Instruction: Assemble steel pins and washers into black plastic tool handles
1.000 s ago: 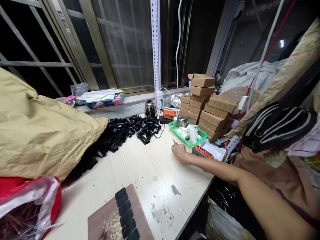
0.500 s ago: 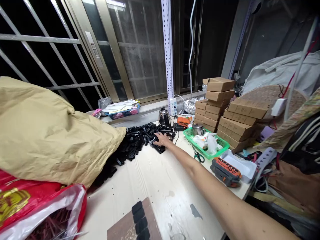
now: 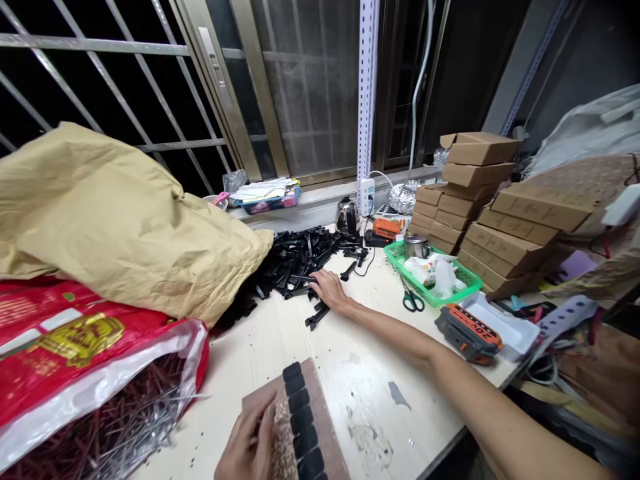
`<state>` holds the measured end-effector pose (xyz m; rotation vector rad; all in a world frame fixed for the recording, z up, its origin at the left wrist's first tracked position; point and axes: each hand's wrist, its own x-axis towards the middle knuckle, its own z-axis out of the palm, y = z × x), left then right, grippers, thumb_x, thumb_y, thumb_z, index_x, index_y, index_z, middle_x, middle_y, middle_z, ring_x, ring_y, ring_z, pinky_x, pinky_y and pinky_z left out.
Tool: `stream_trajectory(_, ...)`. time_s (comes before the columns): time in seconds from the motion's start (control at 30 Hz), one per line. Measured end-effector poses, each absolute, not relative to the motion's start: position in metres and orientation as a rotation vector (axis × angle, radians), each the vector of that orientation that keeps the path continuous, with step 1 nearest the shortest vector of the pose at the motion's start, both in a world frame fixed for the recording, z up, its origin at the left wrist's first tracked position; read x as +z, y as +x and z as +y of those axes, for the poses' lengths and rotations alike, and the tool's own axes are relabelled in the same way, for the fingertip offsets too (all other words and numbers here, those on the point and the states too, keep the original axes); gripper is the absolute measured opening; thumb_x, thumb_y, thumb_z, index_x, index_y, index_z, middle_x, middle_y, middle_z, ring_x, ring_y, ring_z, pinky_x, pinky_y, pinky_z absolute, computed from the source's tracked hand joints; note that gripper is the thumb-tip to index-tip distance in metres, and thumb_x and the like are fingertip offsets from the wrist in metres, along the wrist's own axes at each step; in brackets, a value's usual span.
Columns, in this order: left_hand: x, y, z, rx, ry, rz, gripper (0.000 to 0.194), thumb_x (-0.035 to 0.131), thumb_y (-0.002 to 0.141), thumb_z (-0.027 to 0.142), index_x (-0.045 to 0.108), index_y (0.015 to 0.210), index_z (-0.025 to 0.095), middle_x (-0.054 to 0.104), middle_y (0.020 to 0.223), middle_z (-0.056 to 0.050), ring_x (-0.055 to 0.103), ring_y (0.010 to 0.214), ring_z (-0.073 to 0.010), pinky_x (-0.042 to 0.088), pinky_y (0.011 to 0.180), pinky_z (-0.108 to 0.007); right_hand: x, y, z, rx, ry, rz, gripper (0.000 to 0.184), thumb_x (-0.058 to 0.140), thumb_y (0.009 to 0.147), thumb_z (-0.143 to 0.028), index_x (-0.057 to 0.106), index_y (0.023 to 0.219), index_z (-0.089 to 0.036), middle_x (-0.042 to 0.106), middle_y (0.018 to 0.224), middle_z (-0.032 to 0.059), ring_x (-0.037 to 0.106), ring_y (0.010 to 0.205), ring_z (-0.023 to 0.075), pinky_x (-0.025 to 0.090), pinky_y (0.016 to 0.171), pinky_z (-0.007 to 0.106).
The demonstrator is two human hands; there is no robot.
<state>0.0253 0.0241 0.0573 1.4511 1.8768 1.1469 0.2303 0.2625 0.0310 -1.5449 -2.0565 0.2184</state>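
My right hand (image 3: 330, 291) reaches the near edge of a heap of black plastic pieces (image 3: 305, 250). Its fingers close on the end of one long black piece (image 3: 301, 279); the grip is partly hidden. A few loose black pieces (image 3: 317, 315) lie just below that hand. My left hand (image 3: 247, 443) is low in the view, at the left side of a brown board (image 3: 327, 413). Its thumb and forefinger are a little apart, with nothing visible between them. Along the board runs a row of several flat black pads (image 3: 302, 421), beside a speckled patch.
At left, a tan cloth (image 3: 140, 220) and a red bag (image 3: 115, 340) of thin sticks border the table. To the right are scissors (image 3: 413, 300), a green basket (image 3: 473, 283), a 20V battery pack (image 3: 470, 333) and stacked cardboard boxes (image 3: 505, 247).
My right hand has moved from beside the green basket to the black heap, then drawn slightly nearer with loose pieces. My left hand has come into view over the board. The view has shifted right.
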Motion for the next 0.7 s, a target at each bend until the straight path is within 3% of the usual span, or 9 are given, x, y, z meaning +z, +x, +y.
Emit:
stream_trajectory(0.1,0.076,0.036,0.051,1.018,1.304,1.767,0.054,0.052,0.077,0.058,0.067,0.107,0.017,0.067,0.079,-0.006,0.061,0.068,-0.0226,0.049,0.059,-0.031,0.034,0.226,0.242,0.225,-1.436,-2.059,0.028,0.046,0.094,-0.030,0.053,0.117,-0.016,0.056,0.112,0.0081,0.049,0.102,0.0184,0.036,0.094,0.031)
stream_trajectory(0.13,0.079,0.040,0.061,1.018,1.310,1.757,0.055,0.051,0.078,0.057,0.064,0.112,0.015,0.066,0.080,-0.008,0.061,0.068,-0.0230,0.049,0.060,-0.032,0.035,0.224,0.234,0.233,-1.397,-2.070,0.028,0.048,0.093,-0.030,0.054,0.116,-0.016,0.057,0.111,0.0076,0.050,0.101,0.0178,0.037,0.093,0.030)
stream_trajectory(0.2,0.084,0.050,0.080,1.171,1.476,1.777,0.050,0.053,0.081,0.048,0.060,0.119,0.018,0.064,0.105,-0.011,0.061,0.087,-0.0263,0.050,0.073,-0.036,0.035,0.220,0.217,0.248,-1.276,-2.107,0.027,0.052,0.091,-0.029,0.056,0.114,-0.016,0.059,0.108,0.0069,0.051,0.100,0.0176,0.039,0.091,0.029)
stream_trajectory(0.27,0.083,0.059,0.098,1.286,1.825,1.767,0.047,0.053,0.082,0.037,0.055,0.126,0.020,0.056,0.124,-0.013,0.051,0.111,-0.0310,0.042,0.093,-0.043,0.035,0.216,0.200,0.262,-1.098,-2.157,0.026,0.054,0.090,-0.029,0.057,0.112,-0.016,0.061,0.105,0.0072,0.053,0.099,0.0184,0.041,0.090,0.031)
stream_trajectory(0.33,0.077,0.063,0.114,1.248,2.138,1.728,0.043,0.051,0.083,0.024,0.056,0.125,0.018,0.052,0.130,-0.014,0.038,0.125,-0.0337,0.027,0.105,-0.050,0.036,0.214,0.185,0.277,-0.925,-2.188,0.025,0.053,0.090,-0.028,0.057,0.112,-0.016,0.062,0.104,0.0082,0.054,0.099,0.0194,0.042,0.091,0.034)
stream_trajectory(0.4,0.067,0.062,0.125,1.150,2.250,1.716,0.042,0.043,0.082,0.012,0.058,0.121,0.018,0.059,0.120,-0.014,0.041,0.122,-0.0329,0.018,0.108,-0.055,0.039,0.215,0.174,0.300,-0.820,-2.178,0.027,0.052,0.090,-0.028,0.056,0.114,-0.017,0.062,0.105,0.0088,0.055,0.102,0.0198,0.042,0.092,0.036)
stream_trajectory(0.47,0.055,0.058,0.132,1.111,2.180,1.680,0.040,0.041,0.081,0.009,0.061,0.116,0.016,0.064,0.102,-0.014,0.052,0.109,-0.0316,0.025,0.104,-0.055,0.044,0.217,0.165,0.314,-0.768,-2.119,0.033,0.055,0.088,-0.032,0.054,0.118,-0.017,0.061,0.110,0.0103,0.054,0.106,0.0205,0.042,0.093,0.037)
stream_trajectory(0.57,0.044,0.052,0.133,1.214,1.678,1.583,0.026,0.051,0.082,0.022,0.063,0.104,0.015,0.064,0.084,-0.011,0.060,0.085,-0.0267,0.045,0.087,-0.047,0.052,0.221,0.155,0.275,-0.772,-2.005,0.042,0.054,0.089,-0.036,0.048,0.125,-0.016,0.059,0.116,0.0130,0.052,0.110,0.0211,0.042,0.095,0.040)
stream_trajectory(0.7,0.052,0.052,0.130,1.218,0.819,1.144,0.032,0.064,0.078,0.036,0.060,0.098,0.011,0.066,0.078,-0.008,0.062,0.068,-0.0180,0.052,0.069,-0.033,0.053,0.216,0.138,0.227,-0.657,-2.076,0.029,0.043,0.094,-0.028,0.053,0.118,-0.015,0.062,0.110,0.0121,0.054,0.107,0.0194,0.044,0.094,0.040)
